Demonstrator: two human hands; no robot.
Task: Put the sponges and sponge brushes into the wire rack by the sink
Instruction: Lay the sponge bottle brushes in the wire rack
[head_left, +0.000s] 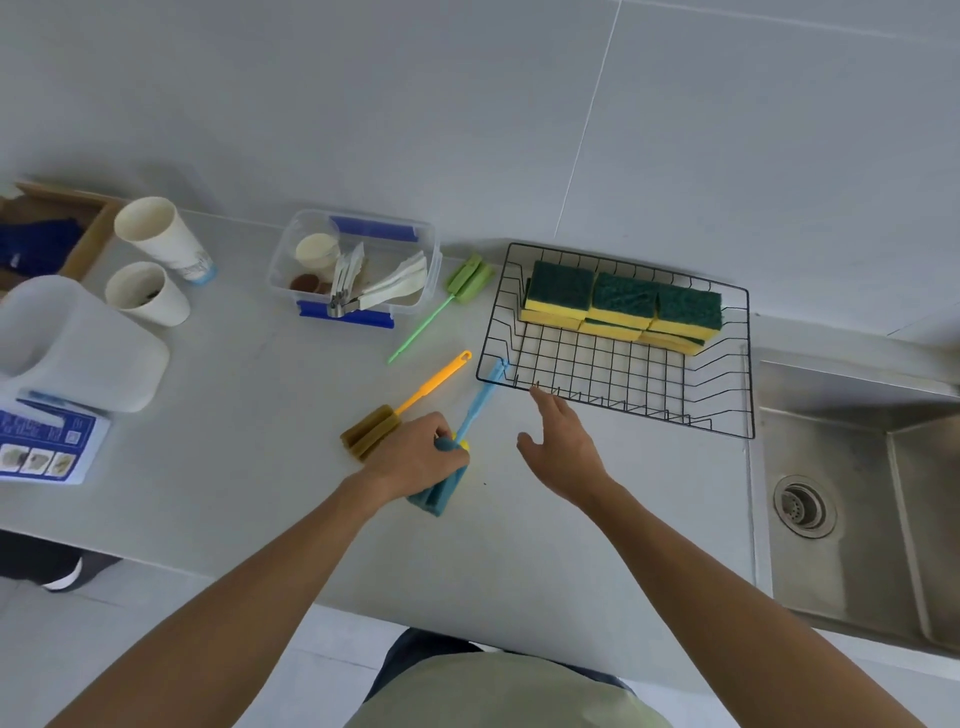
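A black wire rack (613, 387) stands on the counter left of the sink, with several yellow-and-green sponges (623, 306) stacked along its far side. My left hand (415, 457) is shut on the foam head of a blue sponge brush (480, 400), whose handle tip rests against the rack's near left corner. My right hand (561, 447) hovers open just in front of the rack's near edge. An orange-handled sponge brush (405, 408) lies left of the blue one. A green sponge brush (452, 296) lies between the plastic box and the rack.
A steel sink (857, 499) with a drain sits at the right. A clear plastic box (353, 270) of utensils, two paper cups (156, 260), a white jug (78, 343) and a blue leaflet (47, 447) occupy the left of the counter.
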